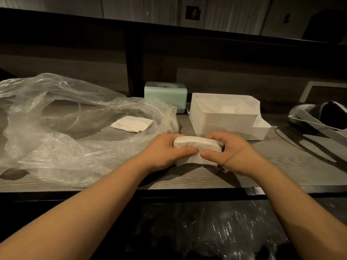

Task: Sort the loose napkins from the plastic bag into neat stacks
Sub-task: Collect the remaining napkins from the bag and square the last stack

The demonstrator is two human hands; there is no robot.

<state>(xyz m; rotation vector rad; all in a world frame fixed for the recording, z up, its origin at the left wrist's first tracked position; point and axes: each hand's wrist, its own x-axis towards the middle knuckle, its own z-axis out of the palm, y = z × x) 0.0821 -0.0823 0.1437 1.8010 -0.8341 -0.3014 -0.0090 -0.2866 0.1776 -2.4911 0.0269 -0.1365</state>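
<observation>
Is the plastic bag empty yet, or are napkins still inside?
Not empty. A small pile of napkins still lies inside the plastic bag, showing through its wide open mouth.

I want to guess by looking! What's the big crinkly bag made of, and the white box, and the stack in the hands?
Bag: thin clear plastic, shiny and wrinkled. White box: probably hard plastic, matte, straight walls. Stack: soft white paper napkins, layered edges showing.

Eatery counter (pixel 281 166), napkin dispenser (pixel 166 95), condiment caddy (pixel 225 119)
</observation>
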